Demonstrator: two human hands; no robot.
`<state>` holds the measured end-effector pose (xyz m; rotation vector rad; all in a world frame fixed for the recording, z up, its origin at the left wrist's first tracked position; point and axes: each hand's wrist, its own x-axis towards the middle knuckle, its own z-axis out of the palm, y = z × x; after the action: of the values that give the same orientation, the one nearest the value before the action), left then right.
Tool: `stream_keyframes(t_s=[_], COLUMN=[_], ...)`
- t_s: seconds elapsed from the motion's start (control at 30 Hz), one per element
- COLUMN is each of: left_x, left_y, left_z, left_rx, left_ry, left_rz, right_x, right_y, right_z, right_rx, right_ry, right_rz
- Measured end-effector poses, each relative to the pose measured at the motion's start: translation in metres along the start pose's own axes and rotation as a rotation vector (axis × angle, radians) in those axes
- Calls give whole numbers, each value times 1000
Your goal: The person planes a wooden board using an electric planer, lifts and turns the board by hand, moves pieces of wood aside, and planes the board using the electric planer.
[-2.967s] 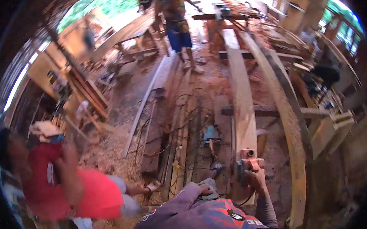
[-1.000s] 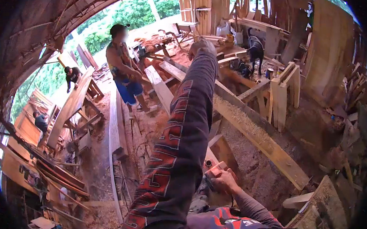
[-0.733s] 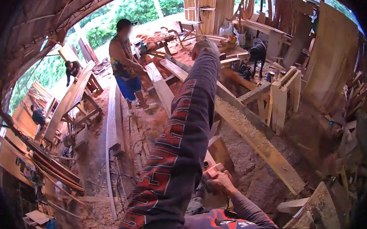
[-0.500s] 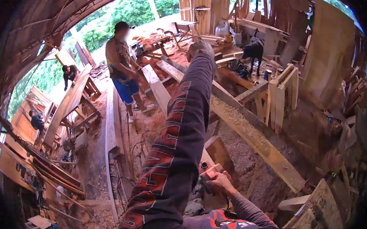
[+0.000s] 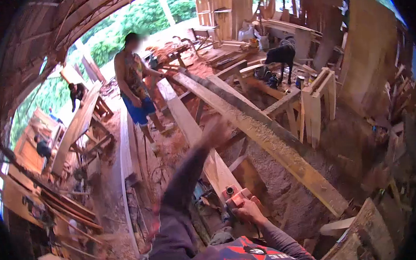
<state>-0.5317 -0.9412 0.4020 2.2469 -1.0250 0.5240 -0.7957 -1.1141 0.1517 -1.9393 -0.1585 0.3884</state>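
Observation:
My right hand is closed round the handle of a red electric planer, which has a dark round port on its top. The planer rests at the near end of a long pale board running away from me. Above that board, my left hand hangs off to the side of the planer, smeared by motion, so its fingers cannot be made out. A second long beam, strewn with wood shavings, lies to the right of the board.
A person in blue shorts stands at the board's far end. Two others work at the far left near a wide plank. A black dog stands at the back right. An upright wooden frame and scrap wood lie on my right.
My left arm has come down and back from its far reach, the hand now over the board. The person in blue shorts has straightened, one hand at the board's end. My right hand stays on the planer.

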Motion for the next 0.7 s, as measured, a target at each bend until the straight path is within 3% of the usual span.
stream_keyframes(t_s=[0.03,0.1,0.13,0.23,0.27,0.3,0.37,0.43,0.5,0.53,0.57,0.63,0.67,0.7], left_x=[-64,-223,-269,-529,-580,-597,-637,-666,-683,-677,-666,-637,-618,-598], left_y=[-33,5,71,89,111,118,129,162,193,188,175,152,142,132], left_z=[33,53,51,170,174,166,153,158,168,179,188,203,211,217], left_rx=[-130,-167,-244,126,202,165,73,-59,-171,-176,-170,-172,-177,-185], left_ry=[-44,15,31,-354,-479,-576,-768,-936,-1070,-1098,-1102,-1063,-1035,-1009], left_rz=[-90,-520,-900,-1057,-1072,-1089,-1108,-1118,-1124,-1117,-1108,-1092,-1077,-1058], right_x=[-2,-3,-1,-2,-1,-12,-10,-3,-2,-15,-11,-1,12,3], right_y=[-4,-10,0,-8,-1,-35,-32,-22,-12,-58,-57,-30,14,4], right_z=[0,-6,1,1,2,-19,-14,-18,-10,-19,-22,-18,-5,-7], right_rx=[-37,12,-52,-3,-12,106,206,-4,118,148,136,-25,57,61], right_ry=[40,31,31,-19,29,-74,-144,-183,-96,-75,-97,-71,-94,-71], right_rz=[-37,-94,-59,96,-35,-24,101,63,-54,17,22,-182,-151,-150])
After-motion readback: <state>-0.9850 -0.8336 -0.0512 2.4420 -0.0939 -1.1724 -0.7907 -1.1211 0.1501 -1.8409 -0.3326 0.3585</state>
